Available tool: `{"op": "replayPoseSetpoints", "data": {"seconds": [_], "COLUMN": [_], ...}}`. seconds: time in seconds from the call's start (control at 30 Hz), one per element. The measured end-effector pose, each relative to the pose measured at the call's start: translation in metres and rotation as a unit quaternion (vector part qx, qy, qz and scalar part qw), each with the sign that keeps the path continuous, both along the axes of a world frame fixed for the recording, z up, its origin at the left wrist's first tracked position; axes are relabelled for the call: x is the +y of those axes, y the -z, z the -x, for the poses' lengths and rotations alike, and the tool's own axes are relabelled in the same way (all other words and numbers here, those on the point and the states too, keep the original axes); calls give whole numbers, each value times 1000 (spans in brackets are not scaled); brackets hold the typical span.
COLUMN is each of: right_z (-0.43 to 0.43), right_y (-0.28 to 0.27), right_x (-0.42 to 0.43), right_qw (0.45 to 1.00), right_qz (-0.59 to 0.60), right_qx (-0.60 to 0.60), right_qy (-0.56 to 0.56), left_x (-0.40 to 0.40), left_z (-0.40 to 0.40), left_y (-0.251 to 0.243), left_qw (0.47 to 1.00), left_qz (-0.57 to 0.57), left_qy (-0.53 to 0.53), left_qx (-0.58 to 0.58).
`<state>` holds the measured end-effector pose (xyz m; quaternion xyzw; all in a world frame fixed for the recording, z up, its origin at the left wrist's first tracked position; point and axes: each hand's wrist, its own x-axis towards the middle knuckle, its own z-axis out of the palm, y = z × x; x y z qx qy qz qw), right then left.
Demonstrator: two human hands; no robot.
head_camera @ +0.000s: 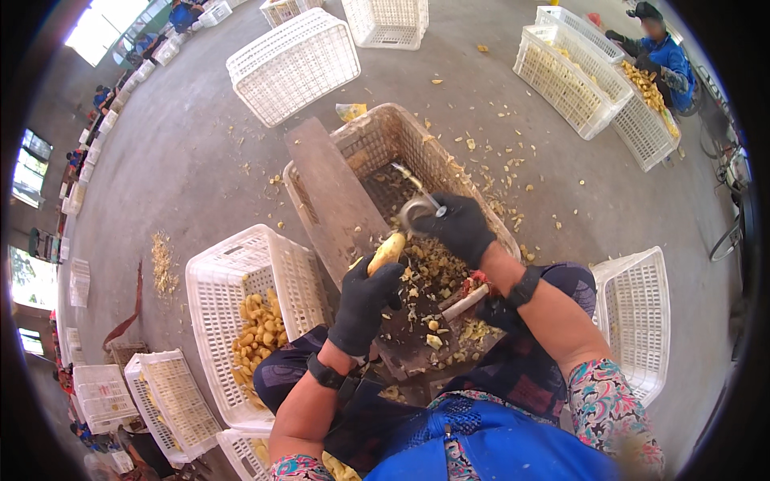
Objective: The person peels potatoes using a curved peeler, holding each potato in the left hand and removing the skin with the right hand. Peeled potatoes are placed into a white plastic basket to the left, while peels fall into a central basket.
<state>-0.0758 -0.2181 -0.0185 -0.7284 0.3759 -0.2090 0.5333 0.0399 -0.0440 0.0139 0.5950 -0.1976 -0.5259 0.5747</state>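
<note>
My left hand [367, 294], in a black glove, grips a pale, peeled-looking piece of root [387, 252] that resembles ginger. Its rounded end points up and away from me. Just to the right, my right hand [460, 225], gloved too, holds a metal hand tool [421, 207] with a thin shaft and a round, motion-blurred part; its exact kind is unclear. The tool is close to the root's tip; contact cannot be made out. Below both hands, a dirty plastic crate [415, 135] carries a wooden board [337, 174] across it, with scraps [430, 264] around.
On my left a white crate [225, 264] holds knobbly yellow roots [258, 330]. Another white crate [652, 324] stands at my right. White crates [295, 66] rest ahead. At far right a person [665, 66] sits behind filled crates [571, 78]. Peel bits [505, 174] litter the concrete floor.
</note>
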Motion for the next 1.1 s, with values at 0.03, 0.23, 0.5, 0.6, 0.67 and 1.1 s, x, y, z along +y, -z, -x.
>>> {"op": "replayPoseSetpoints", "data": {"seconds": [0.03, 0.23, 0.5, 0.6, 0.67, 1.1], "right_z": [1, 15, 7, 0, -1, -1], "right_y": [-1, -31, -22, -12, -15, -24], "right_x": [-8, 1, 25, 4, -15, -13], "right_qw": [999, 975, 931, 985, 996, 990], "right_qz": [-12, -200, -295, -118, 1, -82], "right_qx": [-33, -74, -201, -129, -44, -116], "right_qy": [29, 55, -78, -2, 75, 10], "left_x": [1, 1, 0, 1, 2, 3], "left_z": [-1, -1, 3, 3, 3, 1], "left_y": [-3, -13, -4, -4, -7, -8], "left_qw": [1000, 995, 996, 997, 996, 996], "left_qz": [0, 42, 73, 43, 58, 61], "left_qy": [-6, -19, 37, 38, 40, 24], "left_qx": [6, 87, 43, 42, 51, 68]}}
